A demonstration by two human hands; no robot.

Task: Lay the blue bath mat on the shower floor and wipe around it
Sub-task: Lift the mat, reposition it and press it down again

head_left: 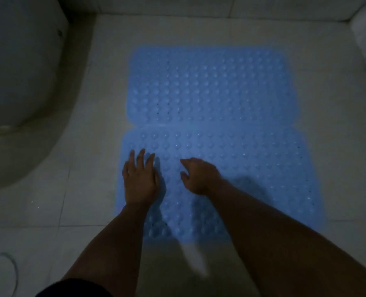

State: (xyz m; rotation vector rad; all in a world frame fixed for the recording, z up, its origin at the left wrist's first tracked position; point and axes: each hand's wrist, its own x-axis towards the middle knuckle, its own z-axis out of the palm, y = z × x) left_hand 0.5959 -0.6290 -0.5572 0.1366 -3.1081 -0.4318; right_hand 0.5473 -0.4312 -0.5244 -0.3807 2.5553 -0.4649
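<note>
1. Floor (87,146): pale tile, dim light. Toilet (17,82) at left.
2. Blue mat (209,125) lies spread on the floor, one crease across its middle. Laying looks nearly done; no cloth in view, so the wiping appears not yet begun.
3. Left hand (140,181): flat on the mat's near-left part, fingers straight, holding nothing.
4. Right hand (199,175): just beside it over the mat, fingers loosely curled, holding nothing.

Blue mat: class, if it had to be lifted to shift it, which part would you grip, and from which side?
Probably the near left corner of the mat, from the bare tile side. It lies flat, so fingers must slip under an edge, and the left hand rests beside that one.
</note>
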